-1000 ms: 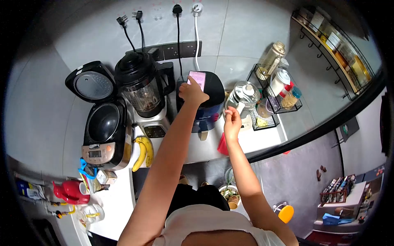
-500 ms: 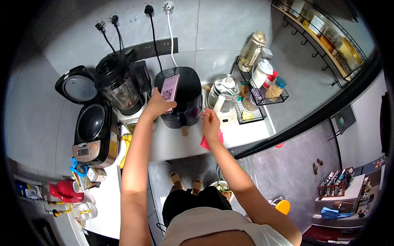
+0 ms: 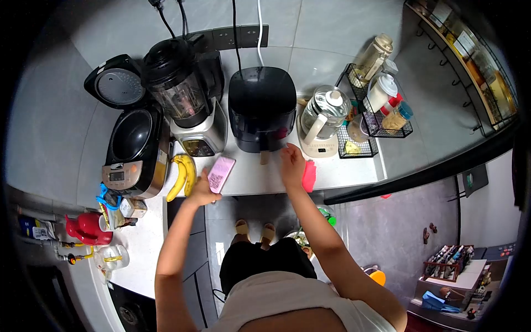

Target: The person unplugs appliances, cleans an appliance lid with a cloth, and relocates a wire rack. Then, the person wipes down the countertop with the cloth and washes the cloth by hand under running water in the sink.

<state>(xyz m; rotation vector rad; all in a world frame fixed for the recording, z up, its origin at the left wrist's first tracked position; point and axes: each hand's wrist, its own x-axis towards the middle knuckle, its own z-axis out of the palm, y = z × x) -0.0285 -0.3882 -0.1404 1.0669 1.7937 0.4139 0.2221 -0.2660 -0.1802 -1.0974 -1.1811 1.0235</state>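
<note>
A pink phone [image 3: 221, 174] with a QR code on its screen is gripped in my left hand [image 3: 202, 191], at the counter's front edge beside the bananas [image 3: 183, 176]. My right hand [image 3: 292, 162] hangs over the counter with its fingers curled inward; whether anything is between them is too small to make out. Behind it stands the black air fryer [image 3: 263, 108], its handle pointing toward me. To the right of this hand lie a red cloth [image 3: 308, 176] and a glass kettle [image 3: 327, 113] on its beige base.
A blender [image 3: 185, 99] and an open rice cooker [image 3: 133, 138] stand on the left. Wire racks [image 3: 381, 131] with bottles are at the right, below a wall shelf [image 3: 459, 61]. A red kettle [image 3: 89, 229] sits at the lower left.
My left hand has carried the phone from above the air fryer down and left to the counter's front edge. My right hand remains near the air fryer's front. The view has shifted.
</note>
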